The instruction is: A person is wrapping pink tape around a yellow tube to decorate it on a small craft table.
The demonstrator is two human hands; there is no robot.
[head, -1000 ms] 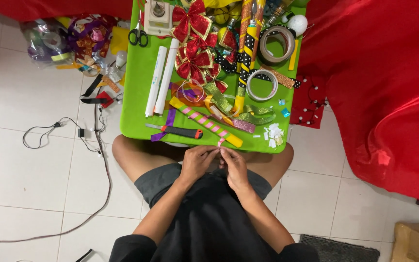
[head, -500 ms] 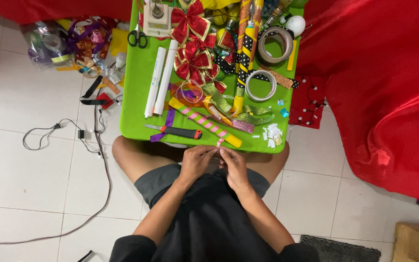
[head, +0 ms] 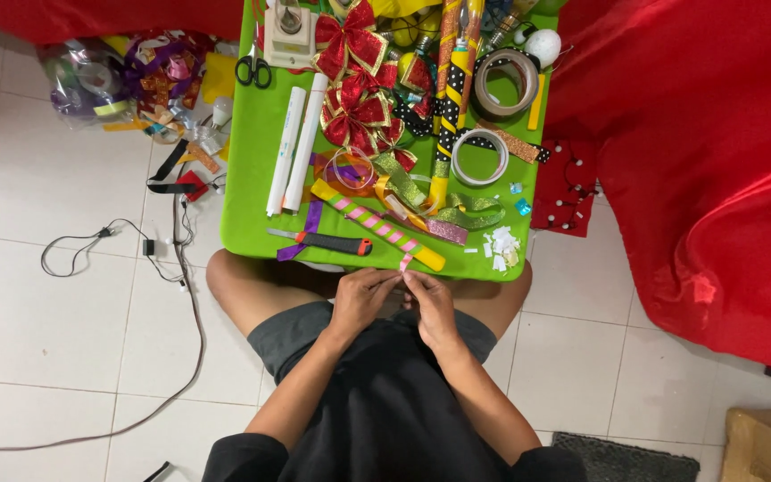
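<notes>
Head view, hands: the left hand and the right hand are meeting fingertip to fingertip in front of the lap, just below the near edge of the green table.
Grip: both hands are closing in a pinch on a narrow pink-striped ribbon strip; how firmly they are pinching is too small to tell.
Ribbon position: the strip is rising from between the fingertips and is reaching up to the table edge, just beside the end of the yellow and pink striped stick.
Surroundings: an orange-handled cutter is lying left of the hands on the table; red bows, tape rolls and white tubes are sitting further back.
Risk, judged: the strip is looking thin and short, so it may be slipping out of the pinch or twisting if either hand loosens.
Risk, judged: working right at the table edge, a hand may be nudging the stick or the small paper scraps off onto the floor.
</notes>
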